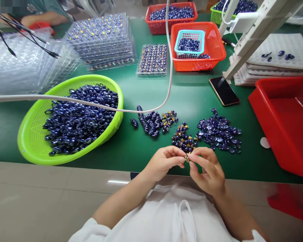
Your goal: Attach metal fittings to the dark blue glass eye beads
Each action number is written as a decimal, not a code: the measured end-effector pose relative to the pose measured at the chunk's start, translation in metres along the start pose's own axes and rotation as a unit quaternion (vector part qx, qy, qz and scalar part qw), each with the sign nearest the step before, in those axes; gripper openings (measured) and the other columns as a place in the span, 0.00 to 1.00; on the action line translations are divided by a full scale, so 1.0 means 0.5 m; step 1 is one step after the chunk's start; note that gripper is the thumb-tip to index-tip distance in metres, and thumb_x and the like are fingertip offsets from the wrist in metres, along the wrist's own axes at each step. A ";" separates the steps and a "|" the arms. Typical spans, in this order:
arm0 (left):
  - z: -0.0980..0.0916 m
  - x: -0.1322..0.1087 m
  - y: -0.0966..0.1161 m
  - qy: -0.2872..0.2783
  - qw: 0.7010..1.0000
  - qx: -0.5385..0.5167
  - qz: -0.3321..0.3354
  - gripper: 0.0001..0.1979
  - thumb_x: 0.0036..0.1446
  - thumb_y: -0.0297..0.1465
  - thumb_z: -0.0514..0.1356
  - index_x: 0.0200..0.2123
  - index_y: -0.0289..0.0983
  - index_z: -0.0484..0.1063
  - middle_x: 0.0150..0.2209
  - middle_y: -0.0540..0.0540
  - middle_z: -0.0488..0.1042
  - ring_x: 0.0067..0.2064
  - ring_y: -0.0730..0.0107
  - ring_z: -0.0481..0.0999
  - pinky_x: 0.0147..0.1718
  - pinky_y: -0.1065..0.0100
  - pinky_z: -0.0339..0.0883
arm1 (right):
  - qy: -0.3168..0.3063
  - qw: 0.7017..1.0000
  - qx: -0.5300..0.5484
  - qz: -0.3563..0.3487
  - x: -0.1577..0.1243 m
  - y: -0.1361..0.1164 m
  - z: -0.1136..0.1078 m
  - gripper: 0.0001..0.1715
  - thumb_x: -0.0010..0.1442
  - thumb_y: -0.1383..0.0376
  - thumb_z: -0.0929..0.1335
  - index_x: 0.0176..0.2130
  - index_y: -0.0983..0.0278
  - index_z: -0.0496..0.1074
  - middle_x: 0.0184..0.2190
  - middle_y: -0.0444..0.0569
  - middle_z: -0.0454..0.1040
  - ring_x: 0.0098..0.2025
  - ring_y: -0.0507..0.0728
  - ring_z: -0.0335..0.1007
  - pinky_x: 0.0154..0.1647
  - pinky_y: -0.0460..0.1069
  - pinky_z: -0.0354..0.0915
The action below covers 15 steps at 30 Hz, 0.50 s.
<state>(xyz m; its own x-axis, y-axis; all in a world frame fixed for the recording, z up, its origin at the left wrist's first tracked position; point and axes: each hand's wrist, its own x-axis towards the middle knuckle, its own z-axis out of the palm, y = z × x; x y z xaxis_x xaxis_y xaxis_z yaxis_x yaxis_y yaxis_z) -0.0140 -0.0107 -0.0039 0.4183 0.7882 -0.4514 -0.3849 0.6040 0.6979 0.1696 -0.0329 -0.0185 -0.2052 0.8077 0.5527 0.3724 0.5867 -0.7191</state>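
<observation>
My left hand (pixel 164 162) and my right hand (pixel 209 170) meet at the table's front edge. Between the fingertips of both is a small dark ring-like piece (pixel 187 158) with a yellow part; the fingers partly cover it. Just beyond them lies a pile of dark beads with yellow bits (pixel 183 137), with a smaller similar pile (pixel 169 120) farther back. Dark ring-like pieces lined up in rows (pixel 153 123) lie to the left. On the right is a spread of flat, shiny dark blue pieces (pixel 219 131).
A green basket (pixel 31 139) full of dark rings stands left. Behind are stacked clear trays (pixel 101 43), a filled tray (pixel 153 59) and an orange basket (pixel 217 50). A phone (pixel 224 90) and red bin (pixel 272 124) sit right. A white cable (pixel 141 111) hangs across.
</observation>
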 end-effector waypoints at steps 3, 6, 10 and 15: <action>-0.004 0.004 -0.004 -0.013 1.000 0.018 0.009 0.10 0.47 0.30 0.73 0.32 0.32 0.78 0.28 0.48 0.79 0.29 0.73 0.77 0.35 0.69 0.71 | -0.049 0.999 0.005 0.004 0.007 0.002 0.000 0.35 0.61 0.78 0.66 0.61 0.50 0.66 0.43 0.51 0.69 0.43 0.57 0.72 0.38 0.52 0.76; -0.003 0.018 -0.013 0.009 1.000 0.005 0.016 0.10 0.47 0.30 0.73 0.31 0.32 0.77 0.29 0.48 0.79 0.31 0.71 0.79 0.37 0.68 0.73 | -0.056 0.998 -0.001 0.021 0.013 0.010 0.013 0.32 0.63 0.77 0.64 0.60 0.50 0.68 0.42 0.50 0.69 0.41 0.55 0.73 0.37 0.50 0.75; 0.003 0.039 -0.024 0.058 0.997 0.015 0.046 0.12 0.46 0.31 0.73 0.33 0.32 0.78 0.31 0.47 0.80 0.34 0.71 0.79 0.40 0.67 0.73 | -0.013 0.996 -0.043 0.080 0.016 0.025 0.036 0.23 0.65 0.74 0.64 0.53 0.53 0.73 0.41 0.49 0.70 0.42 0.56 0.73 0.41 0.52 0.74; 0.006 0.040 -0.025 0.067 0.996 0.033 0.053 0.13 0.45 0.32 0.74 0.32 0.32 0.78 0.31 0.48 0.80 0.34 0.71 0.79 0.42 0.66 0.74 | 0.005 0.995 -0.042 0.096 0.016 0.029 0.030 0.17 0.65 0.74 0.66 0.49 0.56 0.74 0.41 0.49 0.72 0.43 0.56 0.73 0.42 0.51 0.72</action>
<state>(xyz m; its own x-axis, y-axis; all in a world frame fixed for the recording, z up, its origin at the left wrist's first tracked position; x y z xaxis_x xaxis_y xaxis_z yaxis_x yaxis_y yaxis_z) 0.0015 -0.0031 -0.0201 0.2637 0.8586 -0.4397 -0.3645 0.5107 0.7787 0.1600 -0.0171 -0.0308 -0.1140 0.9032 0.4138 0.4778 0.4150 -0.7742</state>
